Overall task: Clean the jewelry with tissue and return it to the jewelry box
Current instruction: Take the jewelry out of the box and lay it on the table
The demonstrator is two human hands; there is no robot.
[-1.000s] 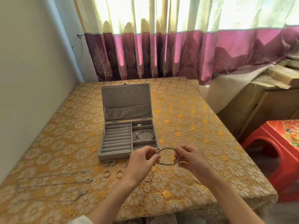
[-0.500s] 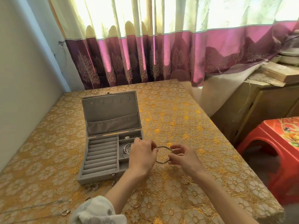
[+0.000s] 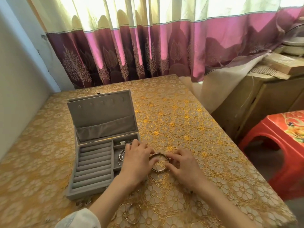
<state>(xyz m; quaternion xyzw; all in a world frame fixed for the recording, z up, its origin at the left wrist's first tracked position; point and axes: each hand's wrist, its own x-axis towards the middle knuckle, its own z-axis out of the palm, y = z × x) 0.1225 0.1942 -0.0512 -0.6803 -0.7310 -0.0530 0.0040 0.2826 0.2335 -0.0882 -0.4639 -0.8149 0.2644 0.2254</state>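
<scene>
From the head camera, both hands are meeting over the gold floral tablecloth (image 3: 172, 116). The left hand (image 3: 137, 159) is curling its fingers round the left side of a beaded bracelet (image 3: 158, 162), thumb pressing on the near part of the rim. The right hand (image 3: 182, 163) is pinching the bracelet's right side between its thumb and bent fingers. The bracelet is sitting between the two hands, low over the cloth; whether it is touching the cloth I cannot tell.

Just left of the left hand, a grey velvet jewelry box (image 3: 92, 163) is standing open, its lid propped upright on the far side. Ring rolls are filling its left half. In the compartment right under the left hand's knuckles, silver bangles (image 3: 121, 157) are lying, partly hidden by that hand. In the small compartment beyond the fingertips, some small silver pieces (image 3: 122, 142) are resting, too small to identify.

Nearer than the left wrist, thin hoops (image 3: 133, 214) are lying loose on the cloth, and a few small rings (image 3: 86, 202) are sitting against the box's near edge.

Beyond both hands a curtain (image 3: 148, 46), cream above and magenta below with tree and leaf prints, is hanging. Far right of the right hand a red plastic stool (image 3: 276, 148) is standing, with a wooden cabinet (image 3: 256, 102) behind it.

No writing or brand is legible anywhere.
</scene>
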